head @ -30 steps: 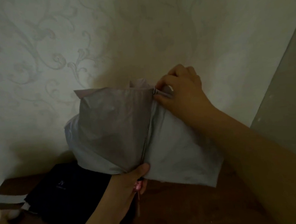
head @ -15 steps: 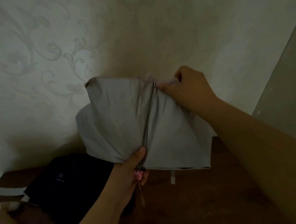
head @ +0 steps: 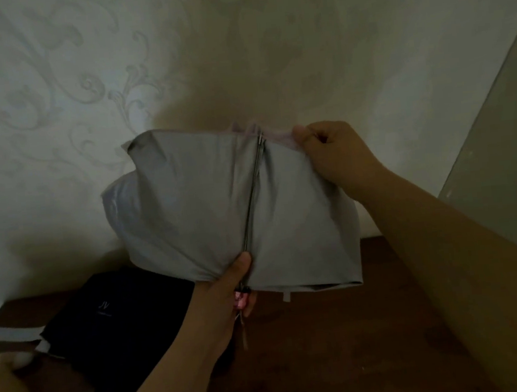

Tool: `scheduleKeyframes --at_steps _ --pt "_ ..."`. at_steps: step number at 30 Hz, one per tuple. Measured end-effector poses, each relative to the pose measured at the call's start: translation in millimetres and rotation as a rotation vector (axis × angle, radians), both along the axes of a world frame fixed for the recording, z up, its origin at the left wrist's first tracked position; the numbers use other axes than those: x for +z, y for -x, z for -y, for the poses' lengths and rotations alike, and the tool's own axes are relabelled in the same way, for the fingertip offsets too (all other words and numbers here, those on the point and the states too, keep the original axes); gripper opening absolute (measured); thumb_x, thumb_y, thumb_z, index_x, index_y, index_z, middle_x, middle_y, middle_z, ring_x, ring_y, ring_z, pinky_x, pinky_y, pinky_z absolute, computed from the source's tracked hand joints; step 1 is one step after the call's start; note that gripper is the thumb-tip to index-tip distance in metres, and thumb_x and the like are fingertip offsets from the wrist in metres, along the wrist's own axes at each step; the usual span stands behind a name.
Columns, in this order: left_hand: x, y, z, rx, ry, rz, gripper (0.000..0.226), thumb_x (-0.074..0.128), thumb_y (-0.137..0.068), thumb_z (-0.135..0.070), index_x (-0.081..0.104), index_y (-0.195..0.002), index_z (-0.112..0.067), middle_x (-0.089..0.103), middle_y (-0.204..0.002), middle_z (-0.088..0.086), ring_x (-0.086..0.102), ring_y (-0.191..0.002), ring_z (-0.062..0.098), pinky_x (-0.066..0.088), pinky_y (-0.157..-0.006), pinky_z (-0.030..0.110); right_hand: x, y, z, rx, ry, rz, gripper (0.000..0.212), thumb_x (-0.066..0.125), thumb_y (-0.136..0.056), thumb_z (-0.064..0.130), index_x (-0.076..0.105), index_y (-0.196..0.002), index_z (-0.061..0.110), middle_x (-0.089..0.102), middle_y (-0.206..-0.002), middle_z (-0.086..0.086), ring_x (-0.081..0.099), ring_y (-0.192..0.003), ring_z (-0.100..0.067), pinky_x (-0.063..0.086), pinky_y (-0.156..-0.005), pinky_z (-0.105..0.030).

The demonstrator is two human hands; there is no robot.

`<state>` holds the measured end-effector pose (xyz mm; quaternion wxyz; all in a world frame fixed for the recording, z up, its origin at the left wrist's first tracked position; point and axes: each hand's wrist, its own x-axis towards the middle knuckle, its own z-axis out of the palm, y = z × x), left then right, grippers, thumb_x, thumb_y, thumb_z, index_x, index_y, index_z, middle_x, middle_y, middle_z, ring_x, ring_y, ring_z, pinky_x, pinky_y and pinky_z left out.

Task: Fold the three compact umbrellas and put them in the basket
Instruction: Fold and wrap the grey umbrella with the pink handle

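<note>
Our right hand (head: pixel 335 153) has slid right along the grey umbrella (head: pixel 195 208), fingers pinching its top edge to straighten pleats, while our left hand (head: pixel 226 297) grips the base.

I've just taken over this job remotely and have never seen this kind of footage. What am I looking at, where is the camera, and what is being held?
There is no machine here: a person works with bare hands, and the one camera sits on their head, looking forward and down, so the arms reach in from the bottom. The left hand grips the gathered lower end of a grey umbrella, near its pink handle. The right hand pinches the top edge of the fabric, beside a metal rib that runs down the canopy. The umbrella is held up in front of a patterned wall, its fabric loose, not yet rolled. Below, on the dark wooden surface, lies a black umbrella. No basket is clearly visible.
</note>
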<state>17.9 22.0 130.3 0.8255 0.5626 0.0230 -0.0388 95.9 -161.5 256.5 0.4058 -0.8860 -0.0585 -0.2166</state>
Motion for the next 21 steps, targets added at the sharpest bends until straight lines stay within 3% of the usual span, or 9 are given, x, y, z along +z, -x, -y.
scheduleKeyframes --at_steps 2,6,9,12,15,19,21 --pt "-1 3 -1 0.009 -0.015 -0.003 0.023 0.067 -0.070 -0.030 0.053 -0.068 -0.012 0.052 -0.052 0.002 0.039 -0.037 0.013 0.030 -0.034 0.020 1 -1 1 0.012 -0.021 -0.046 0.023 0.056 -0.092 0.037 0.059 -0.077 0.020 0.055 -0.065 0.005 0.049 -0.057 -0.005 0.038 -0.054 -0.019" --pt "-1 7 0 -0.034 -0.048 -0.010 0.024 0.065 -0.071 -0.031 0.056 -0.071 -0.010 0.054 -0.054 0.005 0.043 -0.038 0.013 0.035 -0.036 0.021 6 0 -1 0.014 0.071 0.028 0.029 0.056 -0.092 0.032 0.053 -0.064 0.028 0.053 -0.069 0.012 0.049 -0.065 -0.003 0.033 -0.052 -0.004" --pt "1 8 0 -0.076 -0.060 -0.001 0.028 0.065 -0.070 -0.032 0.061 -0.079 -0.007 0.058 -0.058 0.005 0.049 -0.043 0.014 0.041 -0.043 0.027 11 1 -4 0.037 0.164 0.016 0.029 0.052 -0.095 0.032 0.064 -0.075 0.015 0.061 -0.077 0.000 0.055 -0.076 -0.016 0.037 -0.060 -0.015" --pt "3 9 -1 -0.113 -0.056 -0.016 0.030 0.066 -0.069 -0.032 0.063 -0.085 -0.006 0.063 -0.062 0.005 0.056 -0.051 0.017 0.045 -0.055 0.037 19 0 -7 0.062 0.158 -0.011 0.028 0.053 -0.093 0.039 0.065 -0.092 0.014 0.062 -0.088 0.000 0.056 -0.080 -0.013 0.042 -0.066 -0.023" --pt "4 10 0 -0.096 -0.082 -0.021 0.028 0.066 -0.066 -0.032 0.063 -0.080 -0.008 0.064 -0.061 0.005 0.054 -0.048 0.017 0.042 -0.047 0.029 24 -1 -10 0.062 0.250 -0.019 0.021 0.054 -0.092 0.039 0.056 -0.083 0.020 0.054 -0.082 0.006 0.049 -0.072 -0.008 0.035 -0.058 -0.018" --pt "4 13 -2 -0.105 -0.108 -0.029 0.036 0.070 -0.061 -0.037 0.064 -0.085 -0.011 0.066 -0.068 0.005 0.052 -0.049 0.016 0.042 -0.048 0.028 26 0 -11 0.062 0.321 -0.041 0.023 0.048 -0.097 0.029 0.062 -0.094 0.010 0.054 -0.087 0.000 0.048 -0.077 -0.013 0.032 -0.062 -0.026" --pt "5 13 -4 -0.102 -0.089 -0.039 0.032 0.069 -0.063 -0.034 0.065 -0.087 -0.013 0.068 -0.071 0.002 0.055 -0.051 0.013 0.044 -0.047 0.027 27 1 -10 0.102 0.296 -0.061 0.025 0.048 -0.097 0.030 0.061 -0.089 0.011 0.053 -0.077 0.002 0.046 -0.068 -0.010 0.033 -0.057 -0.024"
